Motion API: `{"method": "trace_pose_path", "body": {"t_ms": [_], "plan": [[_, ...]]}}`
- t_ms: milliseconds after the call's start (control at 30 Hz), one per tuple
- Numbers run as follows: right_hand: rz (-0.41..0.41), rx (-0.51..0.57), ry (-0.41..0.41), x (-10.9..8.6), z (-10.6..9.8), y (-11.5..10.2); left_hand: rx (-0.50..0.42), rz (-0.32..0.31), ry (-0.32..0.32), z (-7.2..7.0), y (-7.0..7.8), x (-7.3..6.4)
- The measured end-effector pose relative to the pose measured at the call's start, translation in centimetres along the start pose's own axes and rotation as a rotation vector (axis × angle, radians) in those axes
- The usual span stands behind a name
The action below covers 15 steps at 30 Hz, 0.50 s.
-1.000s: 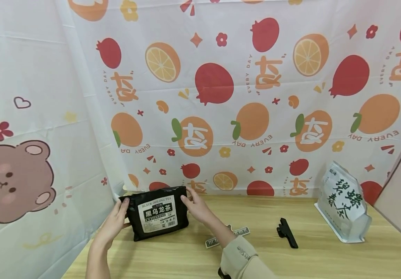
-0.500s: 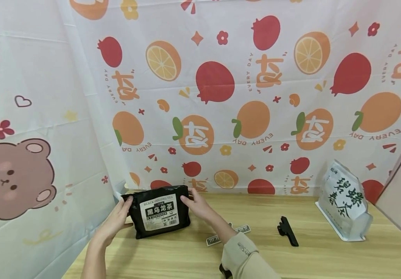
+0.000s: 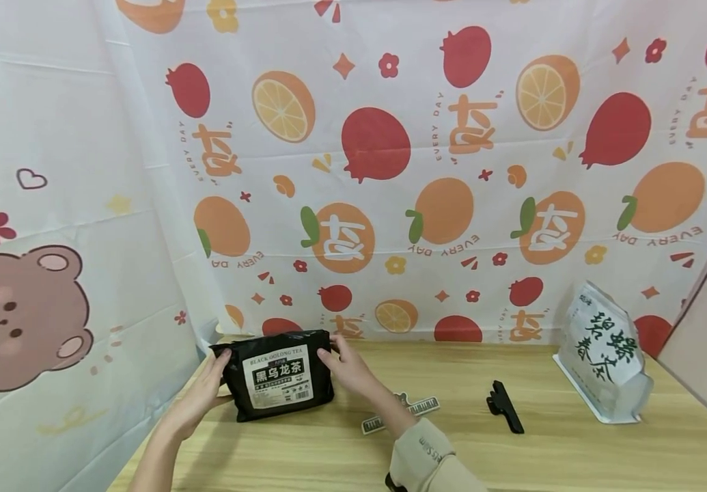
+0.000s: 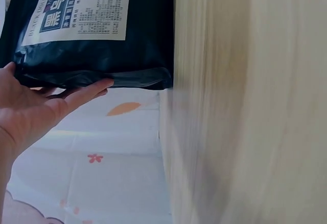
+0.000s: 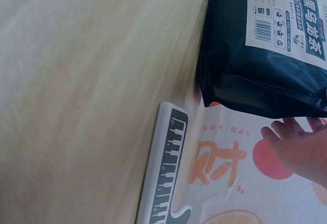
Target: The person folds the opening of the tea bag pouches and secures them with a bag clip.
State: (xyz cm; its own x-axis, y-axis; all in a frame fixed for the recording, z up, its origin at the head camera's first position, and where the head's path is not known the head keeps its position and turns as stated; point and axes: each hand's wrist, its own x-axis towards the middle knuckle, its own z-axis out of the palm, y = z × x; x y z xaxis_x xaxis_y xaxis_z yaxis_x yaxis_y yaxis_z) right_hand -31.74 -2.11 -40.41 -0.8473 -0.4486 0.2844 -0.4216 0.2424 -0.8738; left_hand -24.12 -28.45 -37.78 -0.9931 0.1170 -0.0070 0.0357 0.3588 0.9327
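A black bag of oolong tea with a pale label stands upright at the back left of the table, leaning slightly. My left hand holds its left side, thumb at the upper corner; in the left wrist view, fingers of the left hand lie along the bag's side edge. On the opposite side my right hand holds the upper right corner, thumb in front and fingers behind. The right wrist view has the right hand at the bag's edge, its thumb mostly out of frame.
A clip with a piano-key print lies partly under my right forearm. Farther right is a black clip. A white tea bag stands at the back right. A printed cloth hangs behind the wooden table.
The black tea bag stays in nearly the same place, both hands still on it. My left forearm has swung slightly left at the bottom, and the head view has shifted a little.
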Motion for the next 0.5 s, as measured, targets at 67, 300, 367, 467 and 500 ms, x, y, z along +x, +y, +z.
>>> {"method": "trace_pose_path", "body": {"t_ms": [67, 300, 367, 467, 500], "plan": [[-0.002, -0.009, 0.005, -0.1, 0.0, 0.0, -0.004, 0.004, -0.001, -0.1, -0.1, 0.2], [-0.006, -0.028, 0.037, -0.5, 0.3, 0.3, -0.025, -0.040, 0.000, 0.2, 1.0, -0.3], [-0.009, -0.019, 0.043, -0.5, 0.4, 0.3, -0.026, -0.044, 0.003, 0.2, 1.1, -0.4], [-0.005, -0.008, 0.047, -0.6, 0.6, 0.3, -0.032, -0.045, 0.002, 0.1, 1.1, -0.5], [-0.003, -0.003, 0.049, -0.6, 0.6, 0.3, -0.034, -0.045, 0.001, 0.1, 1.0, -0.5]]}}
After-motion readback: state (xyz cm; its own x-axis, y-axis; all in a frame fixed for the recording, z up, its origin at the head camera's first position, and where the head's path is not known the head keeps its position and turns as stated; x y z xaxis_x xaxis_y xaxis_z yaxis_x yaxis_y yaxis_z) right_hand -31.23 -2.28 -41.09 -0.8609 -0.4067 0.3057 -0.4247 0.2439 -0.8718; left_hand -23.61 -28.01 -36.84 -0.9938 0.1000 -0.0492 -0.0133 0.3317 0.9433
